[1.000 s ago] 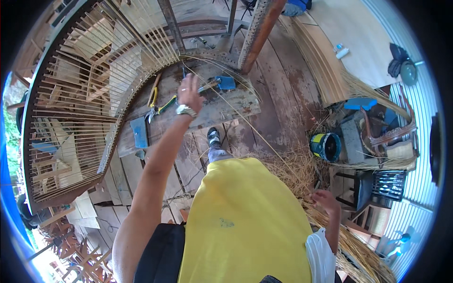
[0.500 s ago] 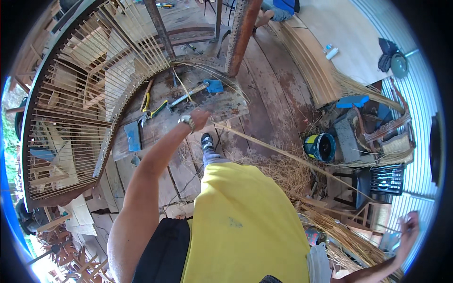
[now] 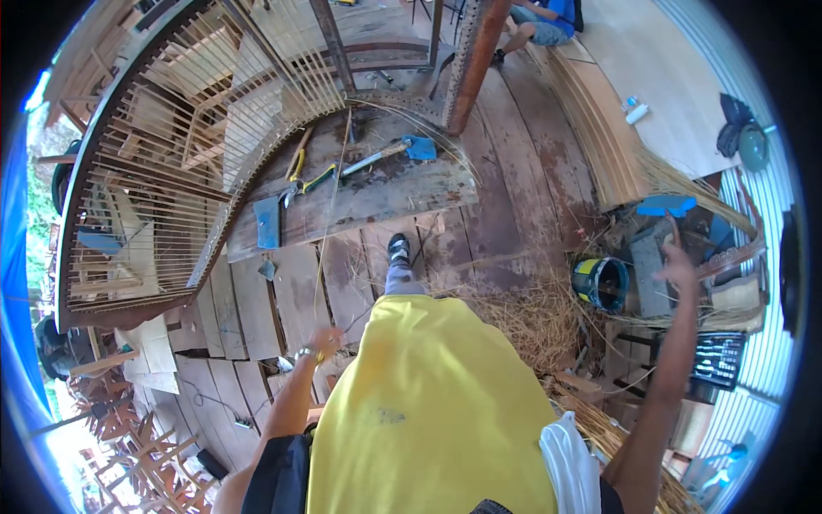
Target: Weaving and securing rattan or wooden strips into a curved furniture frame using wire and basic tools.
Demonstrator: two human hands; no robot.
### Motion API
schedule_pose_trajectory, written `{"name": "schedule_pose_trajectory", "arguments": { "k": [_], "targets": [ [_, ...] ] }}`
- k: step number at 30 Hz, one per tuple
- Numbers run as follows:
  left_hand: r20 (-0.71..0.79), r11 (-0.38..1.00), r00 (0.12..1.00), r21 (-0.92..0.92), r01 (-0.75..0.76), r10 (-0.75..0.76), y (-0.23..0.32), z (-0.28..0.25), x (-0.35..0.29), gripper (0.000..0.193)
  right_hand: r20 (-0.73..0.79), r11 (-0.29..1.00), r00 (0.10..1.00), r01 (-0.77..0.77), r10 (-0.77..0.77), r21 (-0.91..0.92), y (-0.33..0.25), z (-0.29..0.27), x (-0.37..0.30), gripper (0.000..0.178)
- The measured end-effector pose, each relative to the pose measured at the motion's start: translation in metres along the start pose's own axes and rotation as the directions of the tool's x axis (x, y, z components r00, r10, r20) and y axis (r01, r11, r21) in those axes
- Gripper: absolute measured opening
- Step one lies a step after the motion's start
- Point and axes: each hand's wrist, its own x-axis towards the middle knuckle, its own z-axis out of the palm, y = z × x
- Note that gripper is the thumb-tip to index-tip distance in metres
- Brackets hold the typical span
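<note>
My left hand (image 3: pixel 322 343), low and left of the yellow shirt, is closed on a thin pale cane strip (image 3: pixel 322 283). The strip runs up to the curved inner rim of a large wooden frame (image 3: pixel 218 231) strung with many cane strands. My right hand (image 3: pixel 679 267) is raised far off to the right, fingers apart with nothing visible in them, above a grey block beside the dark bucket (image 3: pixel 601 283). On a board (image 3: pixel 377 206) under the frame lie a hammer (image 3: pixel 368 160), yellow-handled pliers (image 3: pixel 295 176) and a blue flat piece (image 3: pixel 267 223).
Loose straw (image 3: pixel 514 325) litters the plank floor right of my foot. Bundled cane (image 3: pixel 591 415) lies at lower right, near a black chair (image 3: pixel 711 360). Another person (image 3: pixel 544 26) sits at the top by a pale sheet (image 3: pixel 621 77). Wooden parts (image 3: pixel 141 454) are heaped at lower left.
My left hand has drawn back toward my body with the strip, which now hangs from the frame's rim. My right hand has moved up and forward from the lower right. The view has shifted slightly.
</note>
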Motion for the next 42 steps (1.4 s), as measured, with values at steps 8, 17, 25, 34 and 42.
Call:
{"name": "schedule_pose_trajectory", "arguments": {
  "k": [8, 17, 25, 34, 42],
  "targets": [
    [0.256, 0.721, 0.953, -0.628, 0.294, -0.165, -0.056, -0.003, -0.087, 0.065, 0.345, 0.994, 0.936, 0.037, -0.071, 0.105, -0.240, 0.108, -0.179, 0.052],
    [-0.223, 0.959, 0.939, -0.165, 0.229, -0.262, 0.100, -0.256, 0.184, 0.050, 0.673, 0.981, 0.723, 0.036, -0.156, 0.189, -0.217, 0.142, -0.326, 0.051],
    [-0.378, 0.997, 0.925, -0.058, -0.050, 0.024, 0.156, -0.402, 0.534, 0.065, 0.879, 0.984, 0.459, -0.049, -0.130, 0.171, -0.257, 0.185, -0.408, 0.051],
    [0.013, 0.727, 0.997, -0.684, 0.067, -0.080, 0.125, -0.396, 0.710, 0.037, 0.955, 0.986, 0.289, -0.125, -0.069, 0.109, -0.324, 0.243, -0.404, 0.051],
    [0.366, 0.064, 0.863, -0.928, 0.368, 0.349, 0.133, -0.462, 0.694, 0.035, 0.968, 0.986, 0.252, -0.163, 0.012, 0.030, -0.401, 0.277, -0.414, 0.052]
  ]
}}
